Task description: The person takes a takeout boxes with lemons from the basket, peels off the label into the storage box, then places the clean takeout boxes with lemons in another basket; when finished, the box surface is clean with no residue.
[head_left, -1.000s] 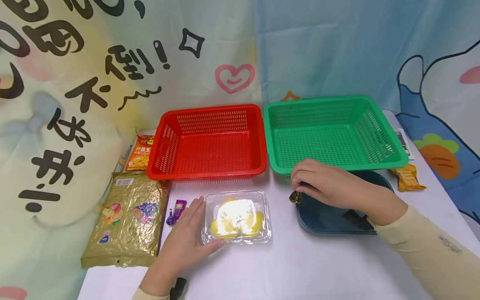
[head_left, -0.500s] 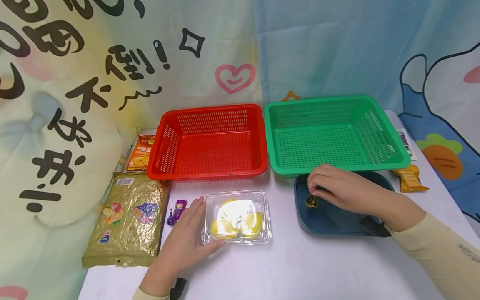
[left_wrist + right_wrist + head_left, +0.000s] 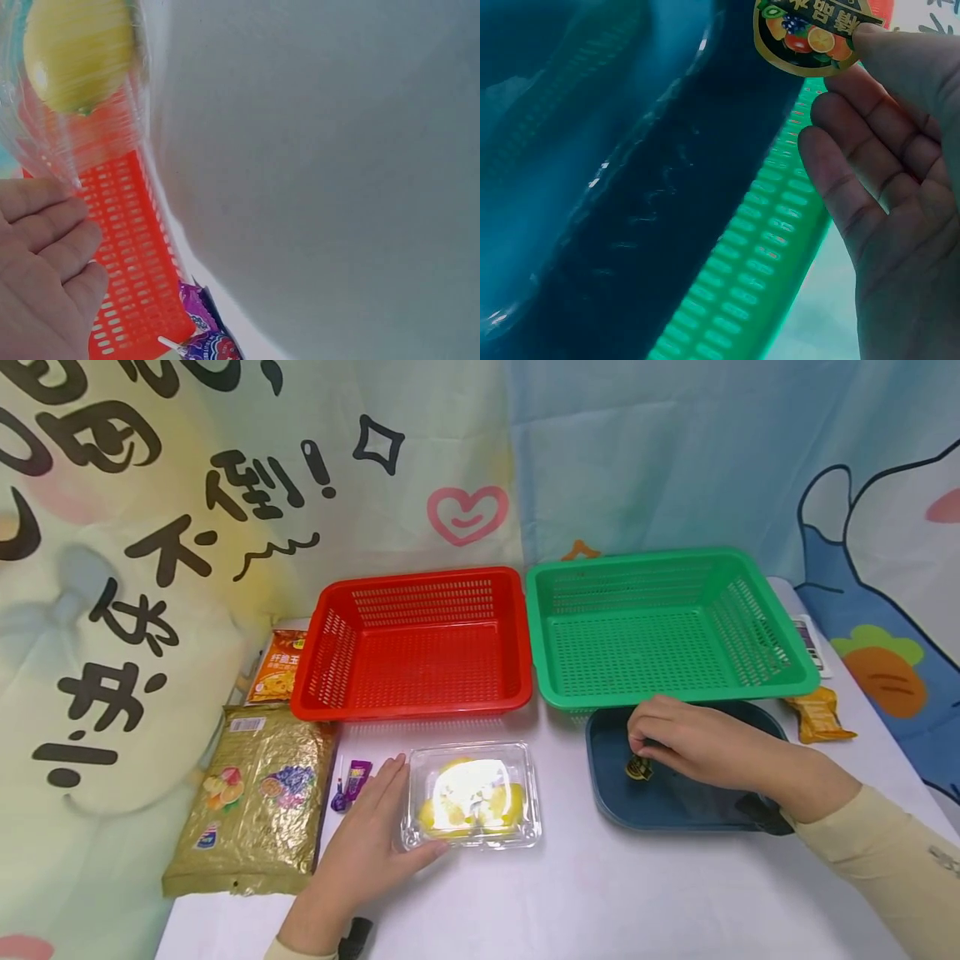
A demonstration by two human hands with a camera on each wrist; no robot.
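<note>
My right hand (image 3: 690, 739) pinches a small round fruit label (image 3: 639, 767) between thumb and fingertips, over the left part of a dark blue tray (image 3: 637, 814). In the right wrist view the label (image 3: 806, 37) shows printed fruit, a gold edge and a dark band with characters. My left hand (image 3: 375, 839), fingers extended, rests against the left side of a clear plastic box (image 3: 534, 802). Yellow lemons (image 3: 512, 806) lie inside it, partly hidden by glare. In the left wrist view a lemon (image 3: 79, 52) shows through the plastic above the straight fingers.
A red basket (image 3: 412, 714) and a green basket (image 3: 675, 697) stand behind. On the left lie a gold bag (image 3: 251, 810), an orange snack packet (image 3: 279, 672), a purple candy (image 3: 358, 775) and a lollipop (image 3: 339, 797). A yellow packet (image 3: 817, 717) lies far right.
My right hand has carried the label rightward from the tray's left edge to over the tray, slowing in the last half second. The left hand and the lemon box have stayed put.
</note>
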